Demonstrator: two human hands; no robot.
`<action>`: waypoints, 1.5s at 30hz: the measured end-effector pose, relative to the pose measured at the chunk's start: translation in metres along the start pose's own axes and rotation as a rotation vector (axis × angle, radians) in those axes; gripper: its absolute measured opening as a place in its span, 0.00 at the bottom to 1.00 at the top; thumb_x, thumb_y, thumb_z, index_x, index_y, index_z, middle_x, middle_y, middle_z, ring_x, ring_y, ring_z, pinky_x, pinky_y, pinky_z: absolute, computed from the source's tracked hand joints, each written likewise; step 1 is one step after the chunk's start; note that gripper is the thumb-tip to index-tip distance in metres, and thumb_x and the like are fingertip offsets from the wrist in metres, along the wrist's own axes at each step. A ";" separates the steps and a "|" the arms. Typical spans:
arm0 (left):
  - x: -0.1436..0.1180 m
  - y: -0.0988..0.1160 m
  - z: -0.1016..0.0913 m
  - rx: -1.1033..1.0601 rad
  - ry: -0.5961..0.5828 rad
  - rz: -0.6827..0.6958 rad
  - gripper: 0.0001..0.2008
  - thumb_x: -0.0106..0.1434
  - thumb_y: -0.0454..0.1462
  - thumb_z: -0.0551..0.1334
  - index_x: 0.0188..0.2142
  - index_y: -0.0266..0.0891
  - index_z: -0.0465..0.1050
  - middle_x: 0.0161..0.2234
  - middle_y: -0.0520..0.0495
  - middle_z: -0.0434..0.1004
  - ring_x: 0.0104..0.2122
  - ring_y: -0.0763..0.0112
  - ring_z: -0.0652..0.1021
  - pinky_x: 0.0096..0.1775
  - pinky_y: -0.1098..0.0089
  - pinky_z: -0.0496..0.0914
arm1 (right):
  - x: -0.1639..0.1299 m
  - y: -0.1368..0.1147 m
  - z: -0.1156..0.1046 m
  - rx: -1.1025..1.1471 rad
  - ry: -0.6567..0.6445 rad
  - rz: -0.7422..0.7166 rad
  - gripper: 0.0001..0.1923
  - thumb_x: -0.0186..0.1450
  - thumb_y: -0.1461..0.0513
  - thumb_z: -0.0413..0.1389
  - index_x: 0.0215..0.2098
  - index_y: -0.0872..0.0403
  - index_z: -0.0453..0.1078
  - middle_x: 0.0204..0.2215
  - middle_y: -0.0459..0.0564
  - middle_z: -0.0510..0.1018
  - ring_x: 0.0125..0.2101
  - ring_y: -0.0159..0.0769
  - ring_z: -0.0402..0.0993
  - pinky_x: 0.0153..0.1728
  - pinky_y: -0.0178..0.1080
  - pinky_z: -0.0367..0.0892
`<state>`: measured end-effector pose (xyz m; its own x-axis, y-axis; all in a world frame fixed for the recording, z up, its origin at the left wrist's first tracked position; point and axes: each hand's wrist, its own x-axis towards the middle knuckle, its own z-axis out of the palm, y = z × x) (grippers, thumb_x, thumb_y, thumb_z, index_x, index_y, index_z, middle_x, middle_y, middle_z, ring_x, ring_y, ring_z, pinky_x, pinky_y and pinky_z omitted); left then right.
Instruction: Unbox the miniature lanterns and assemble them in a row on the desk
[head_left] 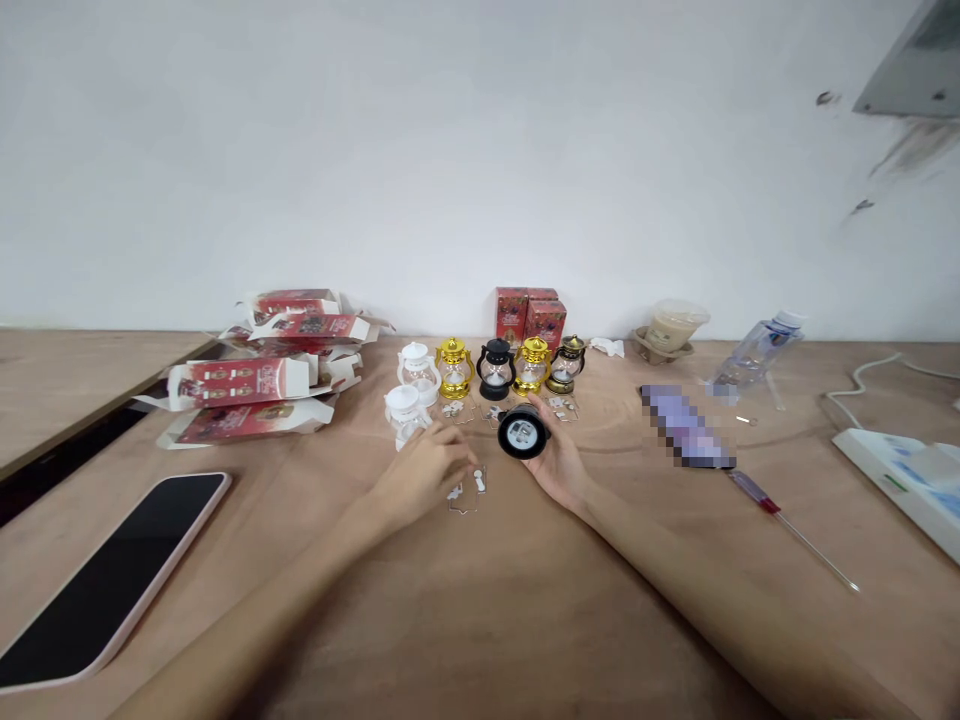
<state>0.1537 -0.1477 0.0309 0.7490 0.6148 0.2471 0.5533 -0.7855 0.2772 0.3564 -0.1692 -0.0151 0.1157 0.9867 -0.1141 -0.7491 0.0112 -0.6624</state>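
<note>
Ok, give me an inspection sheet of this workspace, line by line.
Surface: wooden table.
Job's things: black lantern held base toward the camera; small clear tabs under the left hand; row of lanterns behind.
Clutter: opened red boxes, phone, screwdriver, water bottle, cup.
Hands: left hand on the tabs; right hand gripping the black lantern.
Cables: white cable.
Surroundings: white wall.

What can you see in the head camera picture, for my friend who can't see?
The right hand holds a small black lantern tipped on its side, while the left hand rests on the wooden table. Behind stand little lanterns in a row.
</note>
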 end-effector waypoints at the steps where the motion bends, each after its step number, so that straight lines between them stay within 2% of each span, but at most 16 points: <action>1: -0.001 0.001 0.002 0.050 -0.056 0.012 0.08 0.64 0.36 0.56 0.37 0.42 0.75 0.36 0.47 0.73 0.40 0.64 0.71 0.41 0.64 0.65 | 0.000 0.000 0.000 -0.005 -0.005 0.004 0.14 0.57 0.57 0.61 0.42 0.45 0.71 0.35 0.40 0.79 0.38 0.32 0.75 0.35 0.34 0.72; 5: -0.002 0.006 0.011 0.137 -0.113 0.022 0.10 0.65 0.35 0.56 0.40 0.44 0.75 0.40 0.47 0.74 0.41 0.65 0.70 0.41 0.65 0.61 | -0.002 0.001 0.001 -0.009 -0.026 0.030 0.14 0.56 0.56 0.62 0.41 0.47 0.72 0.36 0.41 0.79 0.38 0.32 0.75 0.35 0.33 0.72; 12: -0.002 0.007 0.019 0.184 -0.089 -0.009 0.09 0.66 0.37 0.56 0.38 0.42 0.75 0.37 0.48 0.76 0.42 0.65 0.71 0.41 0.66 0.58 | -0.002 0.002 0.000 -0.044 -0.050 0.032 0.13 0.57 0.56 0.61 0.40 0.48 0.73 0.37 0.41 0.79 0.39 0.32 0.75 0.34 0.32 0.72; 19: -0.003 0.002 0.025 0.178 0.031 0.033 0.06 0.64 0.35 0.57 0.34 0.41 0.74 0.34 0.49 0.78 0.38 0.65 0.72 0.38 0.65 0.59 | -0.002 0.003 0.000 -0.075 -0.050 0.034 0.14 0.56 0.55 0.62 0.40 0.47 0.73 0.36 0.40 0.79 0.40 0.31 0.74 0.35 0.32 0.71; 22: -0.004 -0.001 0.028 0.220 0.150 0.086 0.06 0.63 0.34 0.57 0.32 0.40 0.72 0.30 0.49 0.78 0.34 0.65 0.72 0.36 0.65 0.60 | -0.002 0.003 0.000 -0.097 -0.036 0.030 0.13 0.56 0.54 0.62 0.40 0.46 0.72 0.37 0.41 0.79 0.40 0.33 0.74 0.35 0.33 0.70; 25: -0.005 0.002 0.022 0.270 0.371 0.169 0.07 0.64 0.33 0.55 0.32 0.39 0.71 0.26 0.51 0.77 0.31 0.67 0.71 0.33 0.67 0.60 | -0.002 0.003 0.001 -0.114 -0.022 0.036 0.14 0.56 0.54 0.61 0.40 0.46 0.71 0.38 0.41 0.78 0.40 0.33 0.74 0.34 0.34 0.70; 28: -0.007 0.011 0.008 0.294 0.630 0.248 0.06 0.63 0.30 0.57 0.36 0.41 0.70 0.28 0.53 0.79 0.30 0.69 0.73 0.34 0.68 0.60 | -0.004 0.003 0.002 -0.135 -0.015 0.034 0.14 0.56 0.54 0.62 0.40 0.46 0.71 0.38 0.41 0.78 0.39 0.32 0.73 0.33 0.33 0.69; 31: -0.008 0.023 -0.004 0.306 0.751 0.345 0.10 0.60 0.29 0.61 0.40 0.43 0.69 0.32 0.55 0.81 0.31 0.71 0.75 0.35 0.68 0.61 | -0.008 0.002 0.007 -0.169 -0.026 0.015 0.15 0.54 0.53 0.63 0.39 0.46 0.72 0.36 0.40 0.77 0.37 0.31 0.72 0.32 0.32 0.68; 35: -0.008 0.030 -0.006 0.299 0.742 0.413 0.10 0.61 0.30 0.61 0.41 0.45 0.69 0.32 0.57 0.82 0.33 0.72 0.77 0.38 0.67 0.61 | -0.018 0.005 0.015 -0.207 -0.017 0.004 0.16 0.52 0.53 0.64 0.38 0.47 0.72 0.32 0.40 0.76 0.32 0.30 0.70 0.30 0.31 0.68; 39: -0.009 0.029 0.000 0.294 0.672 0.378 0.11 0.63 0.32 0.59 0.42 0.50 0.70 0.32 0.59 0.81 0.35 0.73 0.78 0.40 0.67 0.60 | -0.026 0.009 0.021 -0.209 -0.027 0.036 0.15 0.53 0.54 0.63 0.37 0.47 0.72 0.32 0.41 0.75 0.31 0.30 0.69 0.30 0.32 0.66; 45: -0.008 0.031 0.001 0.301 0.684 0.349 0.10 0.63 0.30 0.59 0.39 0.48 0.71 0.33 0.60 0.81 0.35 0.72 0.76 0.40 0.66 0.58 | -0.027 0.009 0.022 -0.200 -0.038 0.061 0.14 0.52 0.54 0.64 0.37 0.46 0.72 0.30 0.40 0.75 0.30 0.30 0.68 0.30 0.32 0.66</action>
<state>0.1650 -0.1768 0.0363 0.5618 0.1629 0.8111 0.4767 -0.8650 -0.1565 0.3321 -0.1919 -0.0022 0.0469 0.9900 -0.1330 -0.6087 -0.0773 -0.7896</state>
